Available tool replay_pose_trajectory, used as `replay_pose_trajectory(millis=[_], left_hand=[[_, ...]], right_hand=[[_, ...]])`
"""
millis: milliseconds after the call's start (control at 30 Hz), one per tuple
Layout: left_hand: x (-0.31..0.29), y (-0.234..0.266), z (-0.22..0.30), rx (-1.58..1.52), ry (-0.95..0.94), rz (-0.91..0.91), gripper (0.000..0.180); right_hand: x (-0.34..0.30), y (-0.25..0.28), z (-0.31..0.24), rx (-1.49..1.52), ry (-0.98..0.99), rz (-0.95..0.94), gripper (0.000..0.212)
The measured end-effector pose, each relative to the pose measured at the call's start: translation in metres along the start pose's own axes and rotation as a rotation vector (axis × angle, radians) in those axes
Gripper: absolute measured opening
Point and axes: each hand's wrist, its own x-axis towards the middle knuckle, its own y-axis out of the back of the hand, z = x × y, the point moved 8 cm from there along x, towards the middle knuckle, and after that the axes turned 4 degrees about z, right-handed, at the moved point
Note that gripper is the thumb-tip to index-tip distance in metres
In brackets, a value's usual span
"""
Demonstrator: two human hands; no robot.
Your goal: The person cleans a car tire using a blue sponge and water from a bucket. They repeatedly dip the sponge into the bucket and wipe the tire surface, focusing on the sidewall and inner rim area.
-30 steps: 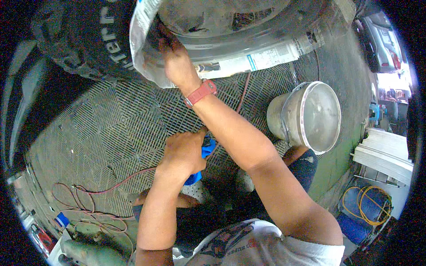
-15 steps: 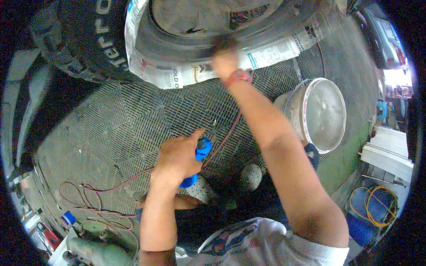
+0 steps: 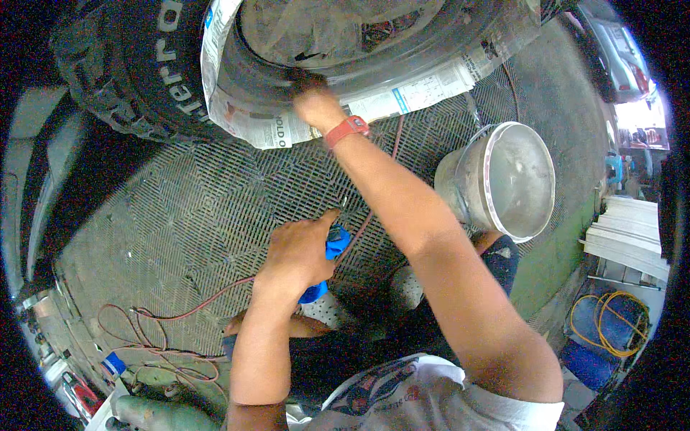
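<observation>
My left hand (image 3: pixel 298 253) is closed around a crumpled blue cloth (image 3: pixel 337 242), which pokes out beside the thumb and below the palm. Above and ahead, my right hand (image 3: pixel 318 109) presses its bent fingers against the lower lip of the wheel rim (image 3: pixel 374 77). Something dark shows at those fingertips, too blurred to name. A red watch (image 3: pixel 348 131) is on my right wrist. Newspaper sheets (image 3: pixel 424 95) are tucked round the rim, between it and the black tyre (image 3: pixel 176 68) with raised white letters.
A grubby white bucket (image 3: pixel 454 179) of cloudy liquid stands right of my right forearm. A reddish hose (image 3: pixel 215 292) crosses the ribbed floor mat (image 3: pixel 208 194) and coils at left. Yellow hose (image 3: pixel 609 348) lies over a blue drum at right; a green tank (image 3: pixel 162 415) is at lower left.
My right hand has moved left along the lower rim, its forearm swinging with it. My left hand keeps hold of the blue cloth and has shifted slightly right in view.
</observation>
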Motion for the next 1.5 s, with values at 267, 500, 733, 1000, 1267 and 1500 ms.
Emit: replay_pose_trajectory(millis=[267, 500, 733, 1000, 1267, 1500], left_hand=[[-0.008, -0.006, -0.015, -0.025, -0.024, 0.037, 0.081], [0.002, -0.005, -0.014, 0.014, -0.019, 0.04, 0.081], [0.0, -0.01, -0.022, 0.034, 0.097, -0.111, 0.073], [0.016, -0.012, -0.017, 0.005, -0.031, 0.028, 0.083], [0.004, -0.014, -0.03, -0.034, -0.005, 0.065, 0.082], [0.004, -0.009, -0.028, -0.023, -0.019, 0.048, 0.081]], right_hand=[[-0.046, 0.04, 0.099, -0.351, -0.078, -0.042, 0.04], [-0.035, -0.005, -0.011, 0.197, -0.174, 0.006, 0.044], [-0.043, 0.054, -0.127, 1.005, 0.234, 0.367, 0.032], [-0.075, 0.055, 0.143, -0.346, 0.095, -0.103, 0.057], [-0.077, 0.227, 0.146, -1.063, -0.01, 0.156, 0.043], [-0.081, 0.239, 0.134, -0.98, 0.044, 0.476, 0.068]])
